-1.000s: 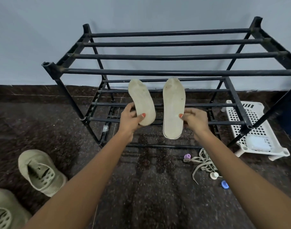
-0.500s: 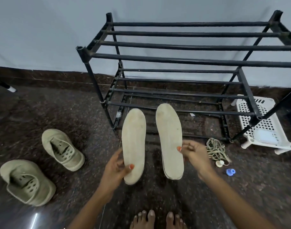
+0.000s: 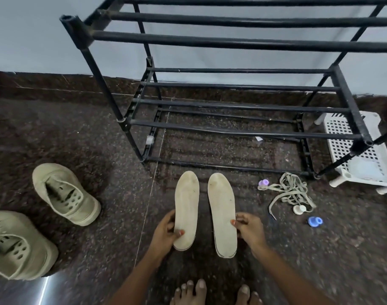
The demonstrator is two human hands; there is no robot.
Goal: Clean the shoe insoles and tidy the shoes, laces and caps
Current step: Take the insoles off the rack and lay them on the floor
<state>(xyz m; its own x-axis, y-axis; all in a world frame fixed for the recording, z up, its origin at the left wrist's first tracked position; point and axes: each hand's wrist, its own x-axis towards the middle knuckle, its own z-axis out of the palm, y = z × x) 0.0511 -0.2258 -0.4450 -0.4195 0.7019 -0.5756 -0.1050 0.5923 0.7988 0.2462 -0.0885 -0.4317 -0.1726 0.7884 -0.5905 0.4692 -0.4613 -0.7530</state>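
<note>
Two off-white insoles are held side by side over the dark floor in front of the rack. My left hand point(image 3: 166, 231) grips the left insole point(image 3: 186, 205) near its heel, thumb on top. My right hand point(image 3: 248, 231) pinches the edge of the right insole point(image 3: 222, 208). Two olive shoes without laces lie on the floor at the left, one nearer the rack point(image 3: 64, 192) and one at the frame's edge point(image 3: 16, 245). A tangle of olive laces point(image 3: 291, 192) lies at the right with a purple cap point(image 3: 263, 183), a white cap point(image 3: 300, 209) and a blue cap point(image 3: 315, 221).
A black metal shoe rack point(image 3: 232, 44) with bar shelves stands against the pale wall ahead. A white perforated plastic basket point(image 3: 362, 155) sits on the floor to its right. My bare feet point(image 3: 214, 292) show at the bottom edge.
Both hands have brought the insoles down and back from the rack's middle shelf to just above the floor. The view has tilted downward, showing my feet.
</note>
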